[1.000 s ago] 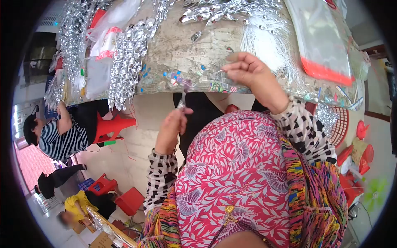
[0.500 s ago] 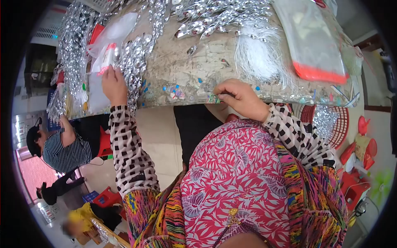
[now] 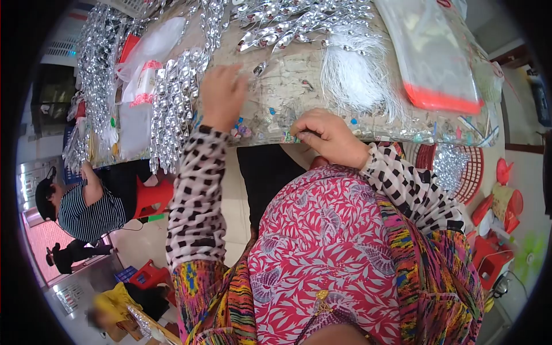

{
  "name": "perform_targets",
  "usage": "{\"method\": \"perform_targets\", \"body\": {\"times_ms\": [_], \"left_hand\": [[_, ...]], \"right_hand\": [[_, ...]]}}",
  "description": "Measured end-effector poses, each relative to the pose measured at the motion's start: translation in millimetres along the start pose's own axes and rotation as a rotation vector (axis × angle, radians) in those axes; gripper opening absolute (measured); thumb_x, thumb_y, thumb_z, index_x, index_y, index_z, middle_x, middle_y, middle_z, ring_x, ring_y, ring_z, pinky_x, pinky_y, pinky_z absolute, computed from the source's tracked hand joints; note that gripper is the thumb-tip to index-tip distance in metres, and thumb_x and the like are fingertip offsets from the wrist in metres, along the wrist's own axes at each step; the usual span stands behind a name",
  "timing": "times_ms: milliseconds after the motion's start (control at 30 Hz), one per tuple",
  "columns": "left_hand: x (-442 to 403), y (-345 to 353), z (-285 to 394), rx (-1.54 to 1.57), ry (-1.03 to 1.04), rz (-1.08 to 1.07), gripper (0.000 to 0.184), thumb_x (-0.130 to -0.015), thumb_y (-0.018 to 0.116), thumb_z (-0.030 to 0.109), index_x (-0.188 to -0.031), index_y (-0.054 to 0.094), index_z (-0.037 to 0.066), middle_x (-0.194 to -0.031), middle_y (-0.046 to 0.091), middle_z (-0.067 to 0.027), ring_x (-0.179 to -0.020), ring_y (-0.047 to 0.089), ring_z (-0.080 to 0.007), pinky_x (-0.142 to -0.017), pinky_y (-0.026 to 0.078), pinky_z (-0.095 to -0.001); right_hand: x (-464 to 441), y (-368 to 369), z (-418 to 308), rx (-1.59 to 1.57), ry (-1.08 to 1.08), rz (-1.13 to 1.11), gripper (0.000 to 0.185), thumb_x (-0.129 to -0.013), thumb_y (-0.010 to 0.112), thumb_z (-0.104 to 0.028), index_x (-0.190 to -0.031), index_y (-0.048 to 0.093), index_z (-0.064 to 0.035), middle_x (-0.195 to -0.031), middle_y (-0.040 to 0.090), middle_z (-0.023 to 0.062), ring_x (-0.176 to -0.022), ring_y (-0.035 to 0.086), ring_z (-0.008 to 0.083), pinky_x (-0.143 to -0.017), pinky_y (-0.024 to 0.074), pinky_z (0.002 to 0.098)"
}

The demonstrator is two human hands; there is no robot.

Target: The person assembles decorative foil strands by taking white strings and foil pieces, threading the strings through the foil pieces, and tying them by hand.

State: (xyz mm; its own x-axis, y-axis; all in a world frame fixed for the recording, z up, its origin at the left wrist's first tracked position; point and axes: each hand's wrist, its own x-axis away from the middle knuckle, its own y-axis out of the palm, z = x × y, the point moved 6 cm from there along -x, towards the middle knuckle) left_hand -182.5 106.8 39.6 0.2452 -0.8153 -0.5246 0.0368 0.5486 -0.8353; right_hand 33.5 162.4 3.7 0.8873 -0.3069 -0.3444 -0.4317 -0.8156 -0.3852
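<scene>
My left hand [image 3: 223, 98] is over the table near its front edge, its fingers stretched out, apart and smeared by motion; I see nothing in them. Just left of it lie silver twisted foil strands [image 3: 175, 98], hanging over the edge. A single silver foil piece [image 3: 260, 69] lies to the right of its fingertips. My right hand [image 3: 333, 137] rests at the table edge, thumb and fingers pinched together; what they hold, if anything, is hidden. A small green scrap [image 3: 291, 138] shows beside its fingertips. Beyond it lies a bundle of thin white strings [image 3: 356, 75].
More silver foil strands [image 3: 305, 20] lie across the back of the table [image 3: 282, 86]. Clear plastic bags with a red band [image 3: 443, 98] lie at right. A red basket [image 3: 474, 172] holds silver material. A person in a striped shirt [image 3: 92, 210] sits at left.
My left hand has moved right, from the red-and-white packet by the foil strands. The foil strands now lie straighter over the edge. My right hand has barely moved.
</scene>
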Motion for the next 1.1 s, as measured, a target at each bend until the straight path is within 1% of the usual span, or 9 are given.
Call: {"method": "perform_targets", "body": {"times_ms": [200, 267, 433, 733, 833, 867, 967, 1033, 1100], "left_hand": [[-25, 50, 31, -0.040, -0.052, -0.001, 0.023, -0.085, 0.061, 0.028, -0.095, 0.065, 0.008, -0.084, 0.063, -0.0133, -0.080, 0.060, -0.0329, -0.070, 0.045, -0.0444], [-24, 52, 20, 0.245, -0.362, -0.063, 0.021, -0.085, 0.061, 0.027, -0.095, 0.065, 0.009, -0.083, 0.064, -0.0127, -0.073, 0.060, -0.0320, -0.065, 0.047, -0.0413], [-8, 10, 29, 1.083, -0.669, 0.087, 0.021, -0.088, 0.065, 0.017, -0.102, 0.064, 0.000, -0.076, 0.061, 0.0001, -0.061, 0.052, -0.0060, -0.055, 0.041, -0.0205], [118, -131, -21, 1.954, -0.652, 0.670, 0.009, -0.090, 0.059, 0.007, -0.093, 0.056, -0.001, -0.083, 0.054, -0.0041, -0.067, 0.046, -0.0112, -0.060, 0.040, -0.0241], [149, -180, -39, 2.106, -0.518, 0.558, 0.016, -0.088, 0.063, 0.014, -0.087, 0.055, 0.000, -0.072, 0.038, -0.0020, -0.068, 0.040, -0.0134, -0.061, 0.039, -0.0247], [171, -197, -54, 2.026, -0.527, 0.614, 0.011, -0.086, 0.065, 0.012, -0.079, 0.058, 0.007, -0.078, 0.051, -0.0024, -0.068, 0.046, -0.0151, -0.065, 0.040, -0.0269], [170, -217, -34, 2.032, -0.628, 0.837, 0.014, -0.084, 0.068, 0.018, -0.080, 0.059, 0.008, -0.078, 0.052, -0.0020, -0.072, 0.047, -0.0174, -0.068, 0.041, -0.0289], [188, -233, -39, 1.596, -0.713, 1.130, 0.017, -0.085, 0.068, 0.023, -0.080, 0.059, 0.009, -0.075, 0.050, -0.0017, -0.074, 0.048, -0.0198, -0.070, 0.043, -0.0337], [214, -237, -63, 1.684, -0.701, 0.911, 0.020, -0.086, 0.066, 0.027, -0.081, 0.058, 0.010, -0.076, 0.051, -0.0011, -0.075, 0.048, -0.0192, -0.070, 0.043, -0.0357]], "right_hand": [[3, -1, 2, -0.016, -0.039, 0.010, 0.011, -0.082, 0.059, -0.005, -0.093, 0.063, -0.0034, -0.090, 0.063, 0.0101, -0.089, 0.058, 0.0278, -0.082, 0.0447, 0.0358], [4, -1, 4, -0.059, -0.008, 0.012, 0.012, -0.083, 0.059, -0.005, -0.094, 0.063, -0.0029, -0.091, 0.063, 0.0104, -0.090, 0.058, 0.0278, -0.083, 0.0449, 0.0359], [4, -2, 7, -0.092, -0.014, 0.006, 0.013, -0.084, 0.059, -0.006, -0.096, 0.063, -0.0026, -0.091, 0.063, 0.0104, -0.091, 0.058, 0.0269, -0.083, 0.0450, 0.0356], [7, -3, 5, -0.126, 0.046, 0.061, 0.011, -0.083, 0.060, -0.008, -0.093, 0.064, -0.0040, -0.090, 0.064, 0.0108, -0.088, 0.060, 0.0279, -0.079, 0.0470, 0.0362], [8, 0, 9, -0.123, 0.085, 0.026, 0.011, -0.089, 0.058, -0.005, -0.098, 0.062, -0.0015, -0.093, 0.063, 0.0070, -0.088, 0.061, 0.0179, -0.079, 0.0477, 0.0290], [8, 2, 8, -0.123, 0.088, 0.019, 0.011, -0.089, 0.058, -0.005, -0.098, 0.062, -0.0015, -0.093, 0.063, 0.0070, -0.088, 0.061, 0.0179, -0.079, 0.0477, 0.0290], [5, -7, 4, -0.446, 0.275, -0.057, 0.016, -0.093, 0.055, -0.008, -0.106, 0.059, 0.0007, -0.096, 0.062, 0.0011, -0.090, 0.058, 0.0089, -0.082, 0.0470, 0.0247], [-1, -38, -7, -0.411, 0.252, 0.065, 0.016, -0.093, 0.055, -0.008, -0.106, 0.060, 0.0007, -0.094, 0.062, 0.0006, -0.089, 0.057, 0.0083, -0.080, 0.0466, 0.0239], [3, -64, -1, -0.366, 0.224, 0.197, 0.016, -0.093, 0.056, -0.008, -0.105, 0.060, 0.0008, -0.092, 0.062, 0.0001, -0.087, 0.057, 0.0077, -0.079, 0.0463, 0.0230]]}}
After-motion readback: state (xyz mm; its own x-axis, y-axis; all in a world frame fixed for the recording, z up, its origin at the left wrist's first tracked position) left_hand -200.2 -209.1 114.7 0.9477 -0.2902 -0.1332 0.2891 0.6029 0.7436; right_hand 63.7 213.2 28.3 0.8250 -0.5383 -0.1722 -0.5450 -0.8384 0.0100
